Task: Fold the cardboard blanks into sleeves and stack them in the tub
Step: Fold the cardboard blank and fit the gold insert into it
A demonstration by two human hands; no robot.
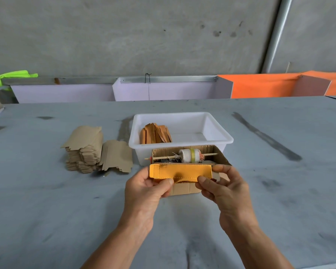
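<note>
Holding a gold sleeve (179,174) at frame centre, the left hand (145,188) and right hand (224,186) pinched its ends. A few finished sleeves (155,133) leaned in the tub (217,139) behind; a tall stack of blanks (85,150) remained left of centre, so most work was left.

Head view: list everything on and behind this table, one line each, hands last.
gold sleeve: one, shiny gold, held above the table's near middle
blank stack: one pile, brown, left of the tub
loose blanks: a few, brown, leaning on the stack's right side
tub: one, white, table centre
folded sleeves: one bundle, orange-brown, standing in the tub's left part
cardboard box: one, brown, in front of the tub
roll on a stick: one, whitish, across the box
table: one, grey
left hand: grips the sleeve's left end
right hand: pinches its right end
</note>
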